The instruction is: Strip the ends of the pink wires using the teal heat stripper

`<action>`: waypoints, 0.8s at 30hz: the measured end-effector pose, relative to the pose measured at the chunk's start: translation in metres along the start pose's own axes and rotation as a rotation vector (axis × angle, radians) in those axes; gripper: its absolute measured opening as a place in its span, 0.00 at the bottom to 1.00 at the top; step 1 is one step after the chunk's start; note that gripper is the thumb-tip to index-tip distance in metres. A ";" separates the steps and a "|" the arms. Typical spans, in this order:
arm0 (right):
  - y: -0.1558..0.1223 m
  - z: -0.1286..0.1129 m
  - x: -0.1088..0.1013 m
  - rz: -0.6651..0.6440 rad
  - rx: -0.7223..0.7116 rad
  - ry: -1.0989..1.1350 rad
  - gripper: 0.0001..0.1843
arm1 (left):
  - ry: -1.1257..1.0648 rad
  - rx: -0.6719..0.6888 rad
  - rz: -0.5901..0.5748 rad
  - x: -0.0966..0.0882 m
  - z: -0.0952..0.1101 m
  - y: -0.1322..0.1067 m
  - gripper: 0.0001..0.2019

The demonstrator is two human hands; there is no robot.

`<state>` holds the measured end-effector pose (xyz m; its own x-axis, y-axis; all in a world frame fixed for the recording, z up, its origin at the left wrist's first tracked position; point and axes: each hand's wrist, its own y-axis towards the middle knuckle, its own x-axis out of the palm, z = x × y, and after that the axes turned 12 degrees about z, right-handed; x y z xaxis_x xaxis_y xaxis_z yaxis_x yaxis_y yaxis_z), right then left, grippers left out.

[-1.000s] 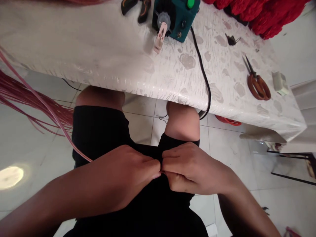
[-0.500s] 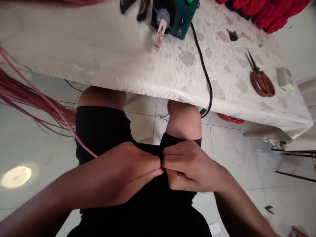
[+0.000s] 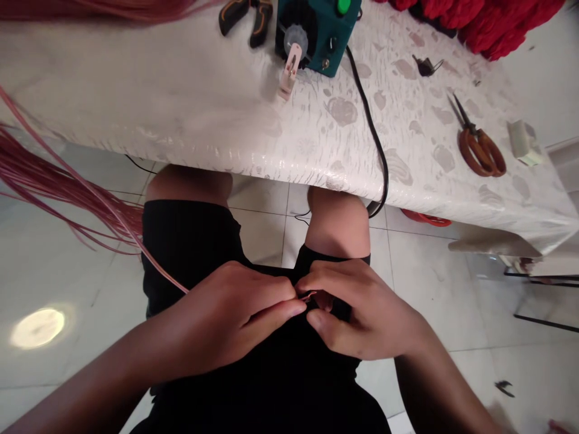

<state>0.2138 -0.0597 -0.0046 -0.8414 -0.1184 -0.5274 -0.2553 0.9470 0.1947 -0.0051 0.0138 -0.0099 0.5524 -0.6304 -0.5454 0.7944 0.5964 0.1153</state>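
Over my lap, my left hand pinches the end of a pink cord between thumb and forefinger. The cord runs in from the upper left and passes behind that hand. A short, thin, reddish tip sticks out past the left fingertips. Right beside it is my right hand, its thumb and forefinger parted around the tip. The forefinger is very close to the tip; I cannot tell whether it touches. Below both hands lie black shorts.
On the patterned tablecloth stand a green motor box with a pale clip and a black cable. Scissors, pliers' handles and red fluffy material lie there too. More pink strands hang at the left.
My right thumb and forefinger have parted from a closed pinch against the left fingertips. The cord's tip now shows between the hands. My left hand keeps its pinch.
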 end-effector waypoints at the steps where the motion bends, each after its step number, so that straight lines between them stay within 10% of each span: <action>1: -0.001 0.000 0.001 0.012 -0.006 0.001 0.06 | 0.010 -0.011 0.027 0.001 0.001 0.000 0.16; 24: -0.003 0.003 0.011 0.333 -0.077 0.022 0.07 | -0.004 -0.084 0.032 0.001 0.007 0.000 0.12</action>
<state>0.2072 -0.0632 -0.0137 -0.8944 0.1865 -0.4066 0.0008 0.9096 0.4154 -0.0027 0.0098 -0.0045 0.5781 -0.6124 -0.5392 0.7524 0.6558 0.0619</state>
